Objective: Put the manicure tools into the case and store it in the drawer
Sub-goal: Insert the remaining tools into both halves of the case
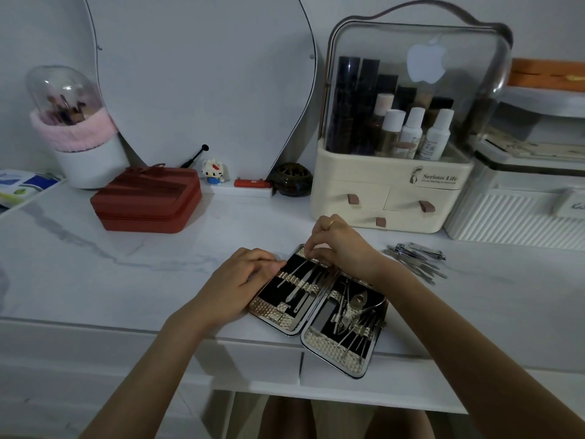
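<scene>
An open manicure case (319,335) with a black lining and silver woven straps lies at the front edge of the white marble table (142,280). Several steel tools sit under the straps in both halves. My left hand (245,285) rests on the case's left edge, fingers curled against it. My right hand (340,248) is over the far end of the left half, fingertips pinched on a thin steel tool at the strap. A pile of loose steel tools (418,259) lies on the table to the right of the case.
A red zipped box (148,201) sits at the left back. A cream cosmetics organiser (392,198) with small drawers stands behind the case, and a white ribbed box (512,217) to its right. A brush holder (85,153), mirror (202,83) and two table drawers (364,375) are also present.
</scene>
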